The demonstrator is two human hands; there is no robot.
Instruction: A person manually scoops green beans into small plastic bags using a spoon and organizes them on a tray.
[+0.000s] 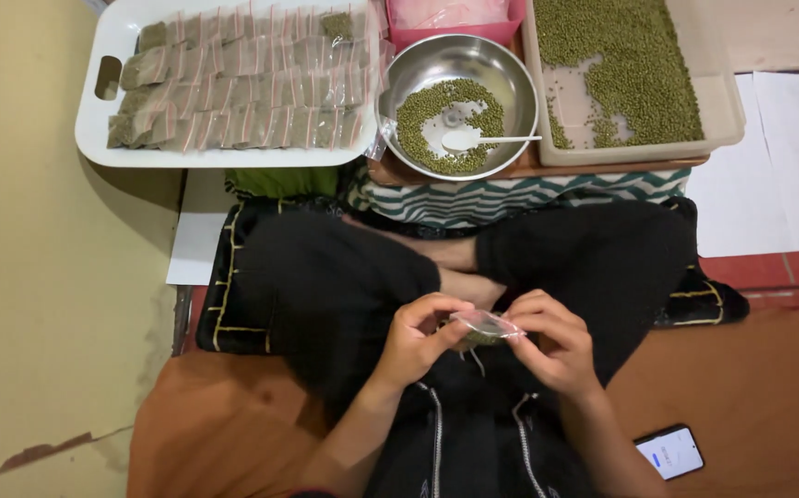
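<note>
Small clear plastic pouch [484, 326], partly filled with green beans, held over the lap between both hands, low centre of view. Film glossy, crinkled; its contents hard to make out behind the fingers.

Far left: pale yellow floor [30, 277], matt, cracked near the bottom edge. Above it a white plastic tray [104, 129], rounded corners, handle slot at its left end, packed with overlapping rows of filled pouches [242, 92], flat, each with a red strip. Top of tray cut off.

Left hand [415, 339]: thumb and fingers pinched shut on the pouch's left end. Right hand [553, 341]: fingers curled, clamped on its right end.

Centre top: round steel bowl [418, 65], shiny, holding a ring of green beans and a white plastic spoon [478, 139]. Behind it a pink container [399, 35], mostly cut off. Right of the bowl, a translucent rectangular tub [727, 101] of loose beans, bare patch at its lower left. Zigzag-patterned cloth [510, 194] beneath.

Lower right: phone [668, 452], screen lit, on orange-brown fabric.
</note>
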